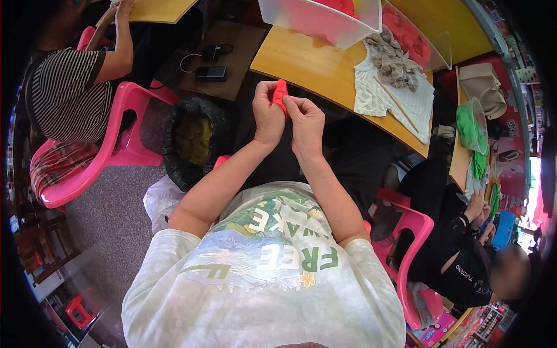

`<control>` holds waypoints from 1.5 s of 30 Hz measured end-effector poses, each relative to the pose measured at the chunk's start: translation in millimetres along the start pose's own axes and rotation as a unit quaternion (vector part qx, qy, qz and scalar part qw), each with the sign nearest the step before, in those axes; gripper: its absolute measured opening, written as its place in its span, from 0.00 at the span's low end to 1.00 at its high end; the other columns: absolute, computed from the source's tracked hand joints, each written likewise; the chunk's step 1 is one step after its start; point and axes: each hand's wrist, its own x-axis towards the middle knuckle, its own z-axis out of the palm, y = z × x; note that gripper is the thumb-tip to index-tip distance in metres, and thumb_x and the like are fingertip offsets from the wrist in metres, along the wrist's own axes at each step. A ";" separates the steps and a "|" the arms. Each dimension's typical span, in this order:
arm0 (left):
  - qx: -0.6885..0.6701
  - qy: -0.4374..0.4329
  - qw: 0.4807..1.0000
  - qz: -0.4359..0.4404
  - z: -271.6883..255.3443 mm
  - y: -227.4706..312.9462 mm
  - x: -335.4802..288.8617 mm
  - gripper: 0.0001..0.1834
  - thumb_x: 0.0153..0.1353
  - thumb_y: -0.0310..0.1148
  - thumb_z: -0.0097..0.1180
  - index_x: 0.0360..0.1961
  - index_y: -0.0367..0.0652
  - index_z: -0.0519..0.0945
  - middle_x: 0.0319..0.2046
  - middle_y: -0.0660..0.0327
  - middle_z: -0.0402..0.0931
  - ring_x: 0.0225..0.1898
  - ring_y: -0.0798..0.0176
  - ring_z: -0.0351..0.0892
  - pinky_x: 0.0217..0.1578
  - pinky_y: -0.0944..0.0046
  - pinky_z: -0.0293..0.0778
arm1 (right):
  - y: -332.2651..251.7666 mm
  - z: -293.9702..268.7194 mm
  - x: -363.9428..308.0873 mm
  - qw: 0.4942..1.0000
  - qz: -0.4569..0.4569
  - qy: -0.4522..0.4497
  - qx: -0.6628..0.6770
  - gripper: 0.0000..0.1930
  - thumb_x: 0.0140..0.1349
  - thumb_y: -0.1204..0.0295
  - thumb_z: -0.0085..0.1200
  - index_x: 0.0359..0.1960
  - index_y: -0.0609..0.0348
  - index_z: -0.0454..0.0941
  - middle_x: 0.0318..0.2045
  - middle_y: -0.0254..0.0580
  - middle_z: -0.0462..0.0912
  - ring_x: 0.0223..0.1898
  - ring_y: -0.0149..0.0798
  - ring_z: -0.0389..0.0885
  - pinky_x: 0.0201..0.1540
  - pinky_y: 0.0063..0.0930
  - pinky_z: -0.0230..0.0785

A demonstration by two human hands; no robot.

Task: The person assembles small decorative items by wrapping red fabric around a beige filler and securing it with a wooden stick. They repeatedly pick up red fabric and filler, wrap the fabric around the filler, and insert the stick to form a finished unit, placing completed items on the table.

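A small bright red piece of soft material, seemingly cloth, is pinched between my two hands in front of the table's near edge. My left hand has its fingers curled round the left side of it. From the right, the thumb and fingertips of my right hand press on its lower part. My fingers hide some of the piece, so its exact kind cannot be made out. Beyond my hands, a translucent bin with red pieces stands on the yellow wooden table.
A second bin with red pieces, a white cloth, a crumpled greyish cloth and a thin stick are on the table. A black bag-lined container stands lower left. Co-workers sit on pink chairs at both sides.
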 end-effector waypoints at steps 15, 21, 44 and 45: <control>0.094 -0.009 0.995 0.044 -0.4 12.2 0.2 0.07 0.55 0.19 0.52 0.36 0.36 0.72 0.33 0.59 0.71 0.34 0.67 0.72 0.36 0.68 0.70 | 2.3 -7.7 1.4 0.999 0.001 -0.022 -0.029 0.11 0.64 0.70 0.54 0.41 0.66 0.78 0.34 0.33 0.79 0.34 0.23 0.74 0.39 0.17 0.67; 0.054 -0.004 0.998 0.019 -0.4 12.1 -2.6 0.09 0.53 0.16 0.51 0.36 0.36 0.72 0.33 0.59 0.71 0.34 0.66 0.72 0.36 0.68 0.70 | -1.5 -5.1 -5.1 0.997 0.057 -0.025 0.056 0.06 0.60 0.75 0.58 0.35 0.68 0.81 0.30 0.36 0.81 0.33 0.24 0.76 0.40 0.18 0.68; -0.198 -0.216 0.923 -0.249 1.0 6.6 -13.1 0.08 0.61 0.32 0.56 0.38 0.40 0.81 0.37 0.66 0.74 0.40 0.73 0.73 0.46 0.68 0.68 | 14.9 -55.2 31.5 0.993 -0.103 0.003 -0.053 0.08 0.63 0.72 0.55 0.33 0.66 0.79 0.26 0.32 0.80 0.27 0.20 0.73 0.32 0.16 0.67; -0.242 -0.251 0.888 -0.300 0.3 8.6 -11.5 0.08 0.63 0.33 0.55 0.39 0.42 0.81 0.37 0.67 0.76 0.41 0.73 0.73 0.47 0.67 0.67 | 15.3 -58.1 31.6 0.995 -0.086 -0.010 -0.052 0.08 0.63 0.72 0.54 0.32 0.66 0.79 0.26 0.32 0.80 0.27 0.20 0.73 0.31 0.16 0.67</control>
